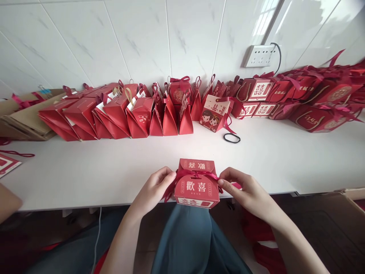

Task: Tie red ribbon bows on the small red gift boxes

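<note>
A red gift box (196, 190) with white Chinese characters sits at the table's front edge, its two curved top flaps meeting in the middle. A dark pink ribbon (205, 173) runs across the top, through a slot where the flaps meet. At the box's left side, my left hand (151, 186) is closed, thumb against forefinger, on the ribbon's end. On the opposite side my right hand (242, 186) pinches the ribbon close to the box's corner. Loose ribbon hangs below both hands. Parts of the fingers are hidden behind the thumbs.
Along the tiled wall stand several folded red boxes (114, 114) and, at right, stacked ribboned boxes (310, 114). A box with cartoon faces (213, 114) and a black band (232, 138) lie behind my box. Another person's arm (8, 201) shows at left; a cardboard box (350, 205) stands right.
</note>
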Demonstrator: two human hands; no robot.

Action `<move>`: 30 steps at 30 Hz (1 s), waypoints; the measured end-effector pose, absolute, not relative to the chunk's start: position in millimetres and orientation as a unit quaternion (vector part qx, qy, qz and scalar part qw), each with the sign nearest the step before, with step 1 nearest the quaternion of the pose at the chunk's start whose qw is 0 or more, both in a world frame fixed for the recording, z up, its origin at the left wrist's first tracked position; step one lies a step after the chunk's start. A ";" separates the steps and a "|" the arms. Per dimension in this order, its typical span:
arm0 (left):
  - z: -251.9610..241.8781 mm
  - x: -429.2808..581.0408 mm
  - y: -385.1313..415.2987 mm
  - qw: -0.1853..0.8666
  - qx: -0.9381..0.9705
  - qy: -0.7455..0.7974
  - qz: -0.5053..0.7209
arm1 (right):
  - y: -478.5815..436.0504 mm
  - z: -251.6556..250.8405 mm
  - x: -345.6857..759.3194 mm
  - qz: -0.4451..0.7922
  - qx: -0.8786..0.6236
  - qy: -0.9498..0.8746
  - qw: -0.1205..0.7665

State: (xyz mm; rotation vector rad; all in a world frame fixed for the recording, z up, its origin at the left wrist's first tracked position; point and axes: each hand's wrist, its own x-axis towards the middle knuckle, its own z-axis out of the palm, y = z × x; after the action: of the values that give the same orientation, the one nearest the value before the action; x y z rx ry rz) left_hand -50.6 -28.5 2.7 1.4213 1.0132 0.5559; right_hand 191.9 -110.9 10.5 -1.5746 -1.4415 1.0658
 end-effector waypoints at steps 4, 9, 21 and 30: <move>5.8 -50.6 -27.8 0.633 0.613 0.404 0.244 | -109.1 14.3 192.9 0.442 -0.579 -0.567 0.386; 7.7 -52.8 -23.5 0.581 0.648 0.409 0.274 | -106.1 17.2 193.8 0.404 -0.583 -0.581 0.399; 10.9 -49.8 -23.0 0.654 0.555 0.416 0.301 | -118.1 17.3 194.3 -0.087 -0.493 -0.781 0.372; 5.1 -46.1 -26.7 0.675 0.542 0.404 0.295 | -120.9 12.6 189.6 0.181 -0.573 -0.703 0.381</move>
State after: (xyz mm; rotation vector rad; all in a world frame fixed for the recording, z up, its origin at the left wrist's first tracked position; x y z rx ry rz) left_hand -46.1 -26.7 5.1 1.2191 0.9078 0.6637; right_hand 189.6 -120.9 12.6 -1.4623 -1.7931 0.4610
